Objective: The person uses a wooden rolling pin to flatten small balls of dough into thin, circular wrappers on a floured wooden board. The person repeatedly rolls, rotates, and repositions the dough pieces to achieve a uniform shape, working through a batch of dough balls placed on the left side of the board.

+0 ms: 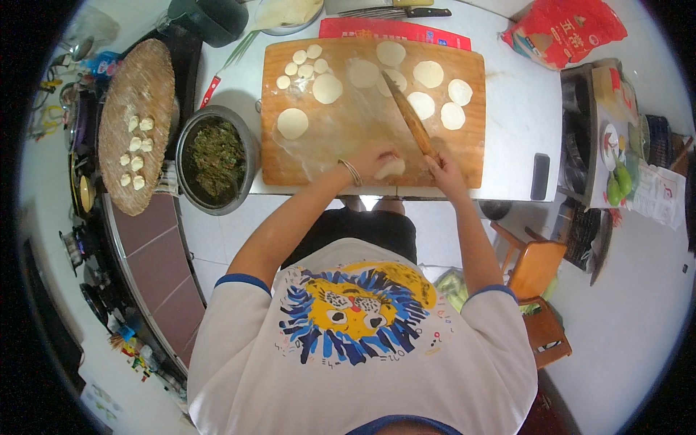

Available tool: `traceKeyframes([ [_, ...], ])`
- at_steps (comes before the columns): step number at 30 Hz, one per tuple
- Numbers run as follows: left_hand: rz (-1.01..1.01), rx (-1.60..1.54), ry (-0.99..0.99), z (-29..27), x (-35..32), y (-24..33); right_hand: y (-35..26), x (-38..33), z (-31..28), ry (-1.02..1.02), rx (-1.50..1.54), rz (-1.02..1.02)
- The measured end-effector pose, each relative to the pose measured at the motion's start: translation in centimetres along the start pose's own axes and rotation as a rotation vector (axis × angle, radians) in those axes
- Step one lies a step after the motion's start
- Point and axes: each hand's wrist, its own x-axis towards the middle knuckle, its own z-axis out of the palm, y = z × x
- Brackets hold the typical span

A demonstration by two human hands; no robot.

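Observation:
My left hand (375, 158) pinches the edge of a small dough wrapper (391, 170) near the front of a floured wooden board (473, 148). In my right hand (445, 174) is the near end of a wooden rolling pin (412, 116), slanting away to the far left over the board. Its far tip overlaps a flat dough round (380, 88). Several more rolled rounds (428, 74) lie at the board's far and right side. At its far left, small dough pieces (291, 69) sit near two larger rounds (293, 124).
Left of the board stands a metal bowl (254, 148) of dark green filling (217, 159). Farther left, a round woven tray (134, 80) carries several pale dough lumps (137, 163). A knife (428, 11), a red bag (564, 32) and a phone (540, 176) also lie on the white table (518, 123).

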Motion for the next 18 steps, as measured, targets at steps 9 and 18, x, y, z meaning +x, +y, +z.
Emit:
traceKeyframes([
  [9, -0.096, 0.668, 0.583, -1.7, -6.1, -4.3, -1.0, -0.7, -0.7, 0.062, -0.851, -0.435],
  [18, -0.122, 0.800, 0.395, -1.8, -3.3, -5.4, -3.4, 5.1, 3.3, 0.145, -1.047, -0.643],
])
